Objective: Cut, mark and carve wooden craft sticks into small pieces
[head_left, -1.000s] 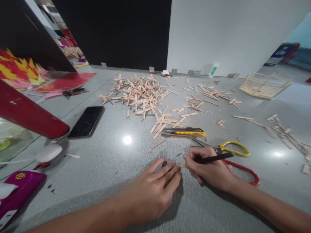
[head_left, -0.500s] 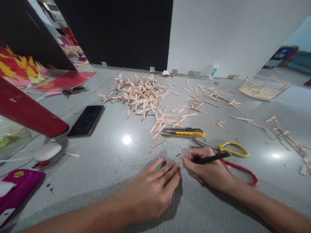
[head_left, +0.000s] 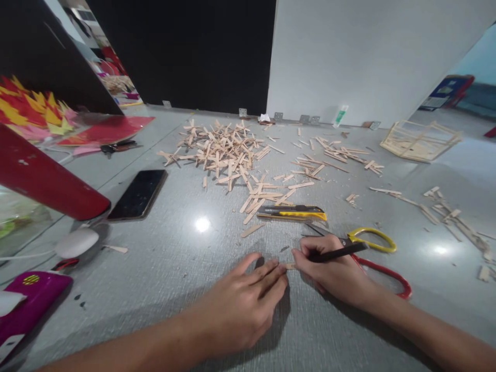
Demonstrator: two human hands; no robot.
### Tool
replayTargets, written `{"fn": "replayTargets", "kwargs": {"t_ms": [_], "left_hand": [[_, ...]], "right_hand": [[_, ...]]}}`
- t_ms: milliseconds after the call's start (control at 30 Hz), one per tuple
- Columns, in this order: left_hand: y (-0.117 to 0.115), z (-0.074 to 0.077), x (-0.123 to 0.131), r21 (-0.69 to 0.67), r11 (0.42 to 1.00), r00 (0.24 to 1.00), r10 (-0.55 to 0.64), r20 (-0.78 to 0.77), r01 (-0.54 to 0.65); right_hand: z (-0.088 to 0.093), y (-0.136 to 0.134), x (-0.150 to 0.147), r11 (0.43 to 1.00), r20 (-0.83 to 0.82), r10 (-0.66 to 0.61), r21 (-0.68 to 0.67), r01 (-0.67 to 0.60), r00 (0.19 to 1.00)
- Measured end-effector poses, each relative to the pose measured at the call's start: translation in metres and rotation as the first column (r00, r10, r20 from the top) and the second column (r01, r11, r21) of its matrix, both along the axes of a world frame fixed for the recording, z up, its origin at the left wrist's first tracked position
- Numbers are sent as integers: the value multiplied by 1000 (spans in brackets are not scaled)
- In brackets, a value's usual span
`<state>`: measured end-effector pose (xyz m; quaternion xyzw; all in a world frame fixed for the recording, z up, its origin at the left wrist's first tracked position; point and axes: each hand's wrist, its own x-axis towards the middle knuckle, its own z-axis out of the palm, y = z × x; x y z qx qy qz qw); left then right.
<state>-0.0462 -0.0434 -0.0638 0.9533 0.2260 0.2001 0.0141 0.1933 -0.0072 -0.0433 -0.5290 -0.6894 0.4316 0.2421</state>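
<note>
My left hand [head_left: 250,297] presses its fingertips on a small wooden craft stick [head_left: 289,266], pinning it to the table; most of the stick is hidden under the fingers. In a writing grip, my right hand [head_left: 337,268] is closed around a slim black pen-like tool [head_left: 343,252], its tip hidden by the fingers at the stick's right end. Scissors [head_left: 372,239] with one yellow and one red handle lie partly beneath the right hand. Just beyond the hands is a yellow and black utility knife [head_left: 293,212].
A heap of craft sticks [head_left: 227,150] spreads across the far table, with scraps [head_left: 455,214] at right. A stick frame [head_left: 422,140] stands far right. On the left are a phone [head_left: 138,195], a red cylinder [head_left: 50,175] and a purple device [head_left: 34,299].
My right hand has shifted very slightly right, and a little more of the stick shows between the hands. My left hand stays in place.
</note>
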Motion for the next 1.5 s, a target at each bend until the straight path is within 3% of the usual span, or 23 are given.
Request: {"fn": "replayTargets", "kwargs": {"t_ms": [767, 1000, 1067, 1100, 1133, 1167, 1200, 1233, 1333, 1367, 1500], "left_hand": [[1, 4, -1, -3, 1000, 1000, 13, -3, -13], [1, 2, 1, 12, 1000, 999, -2, 34, 1], [13, 8, -7, 68, 997, 995, 33, 97, -40], [22, 14, -14, 121, 982, 983, 129, 128, -145], [34, 21, -24, 138, 938, 947, 307, 92, -318], [48, 30, -36, 123, 817, 824, 566, 10, -563], [62, 40, -50, 111, 613, 603, 790, -115, -782], [76, 48, -66, 116, 478, 462, 876, -135, -871], [110, 61, -113, 107, 158, 141, 978, -156, -982], [117, 59, -126, 88, 84, 66, 981, -184, -993], [128, 35, -157, 24, -78, -82, 959, -273, -997]], "right_hand": [[3, 0, 3, 998, 4, -29, -52, 29, 1000], [0, 2, 6, 994, -63, -39, -103, 33, 997], [-1, 1, 7, 992, -94, -50, -121, 38, 994], [-2, 1, 7, 991, -107, -55, -127, 41, 993], [-4, 1, 7, 990, -119, -59, -131, 43, 991], [-5, 0, 7, 990, -130, -60, -135, 42, 990], [-6, 0, 7, 989, -140, -58, -140, 39, 988], [-7, 0, 8, 989, -148, -56, -144, 34, 987], [-9, 0, 8, 987, -166, -58, -160, 32, 984], [-9, 0, 8, 986, -168, -62, -165, 34, 984], [-8, 1, 6, 986, -165, -61, -165, 34, 984]]}}
